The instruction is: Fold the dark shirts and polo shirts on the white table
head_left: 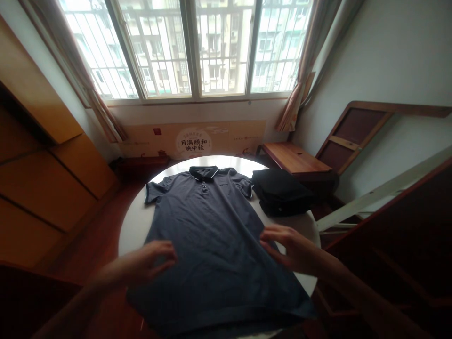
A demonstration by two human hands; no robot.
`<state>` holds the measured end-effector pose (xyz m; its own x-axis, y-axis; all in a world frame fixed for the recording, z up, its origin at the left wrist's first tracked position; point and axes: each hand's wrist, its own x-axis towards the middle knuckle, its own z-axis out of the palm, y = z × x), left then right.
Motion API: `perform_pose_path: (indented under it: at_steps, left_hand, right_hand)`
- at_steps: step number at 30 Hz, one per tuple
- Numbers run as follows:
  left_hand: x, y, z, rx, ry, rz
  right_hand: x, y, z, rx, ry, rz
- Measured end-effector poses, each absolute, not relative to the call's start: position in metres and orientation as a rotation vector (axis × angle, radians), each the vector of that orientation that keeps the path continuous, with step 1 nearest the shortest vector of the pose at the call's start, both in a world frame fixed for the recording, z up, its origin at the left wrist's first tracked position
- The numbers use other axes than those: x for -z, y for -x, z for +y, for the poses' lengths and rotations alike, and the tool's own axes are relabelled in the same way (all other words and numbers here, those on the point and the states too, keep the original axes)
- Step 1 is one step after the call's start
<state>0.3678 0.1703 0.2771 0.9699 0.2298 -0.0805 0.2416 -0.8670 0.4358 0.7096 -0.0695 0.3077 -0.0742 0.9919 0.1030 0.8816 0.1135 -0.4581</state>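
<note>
A dark grey polo shirt [208,240] lies spread front side up on a round white table [132,230]. Its black collar with a white edge points toward the window, and the hem hangs near me. My left hand [158,259] is over the shirt's left side, fingers bent and thumb apart, with nothing visible in it. Over the right edge of the shirt is my right hand [286,245], its thumb and fingers parted and holding nothing I can see. Whether either hand touches the cloth is hard to tell.
Folded black clothing [282,190] sits on the table's right side, beside the shirt's sleeve. Beyond it stands a wooden bench [294,157]. Orange-brown cabinets [45,188] line the left, and a barred window [190,52] with curtains is ahead.
</note>
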Motion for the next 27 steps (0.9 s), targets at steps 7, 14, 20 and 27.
perform_pose_path:
  at_steps: [7, 14, 20, 27]
  left_hand:
    - [-0.233, -0.555, 0.298, -0.333, -2.702, 1.004]
    - [-0.203, -0.590, 0.379, -0.057, -2.706, 1.225]
    - [-0.194, -0.601, 0.407, -0.060, -2.730, 1.243]
    - [-0.190, -0.600, 0.403, -0.104, -2.755, 1.238]
  right_hand:
    - [-0.257, -0.702, 0.150, -0.293, 2.227, -1.860]
    - [-0.212, -0.737, 0.239, -0.362, 2.400, -1.734]
    - [-0.221, -0.770, 0.278, -0.307, 2.409, -1.689]
    - [-0.231, -0.841, 0.276, -0.396, 2.518, -1.605]
